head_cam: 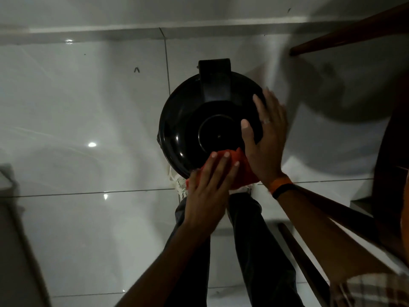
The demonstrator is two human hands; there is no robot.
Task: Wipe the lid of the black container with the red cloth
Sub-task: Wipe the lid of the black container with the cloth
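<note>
A round black container stands on the white tiled floor, seen from straight above, with its glossy domed lid point(190, 127) and a flat black handle piece point(214, 80) at the far side. The red cloth point(241, 167) lies bunched on the lid's near edge. My left hand point(210, 187) presses flat on the cloth, fingers stretched over it. My right hand point(267, 138) rests spread on the lid's right side, palm down, holding nothing. An orange band sits on my right wrist.
My legs in dark trousers and white shoes point(180, 185) stand right below the container. Dark wooden furniture point(354, 34) runs across the upper right and down the right edge. Glossy white floor tiles point(77, 107) lie to the left.
</note>
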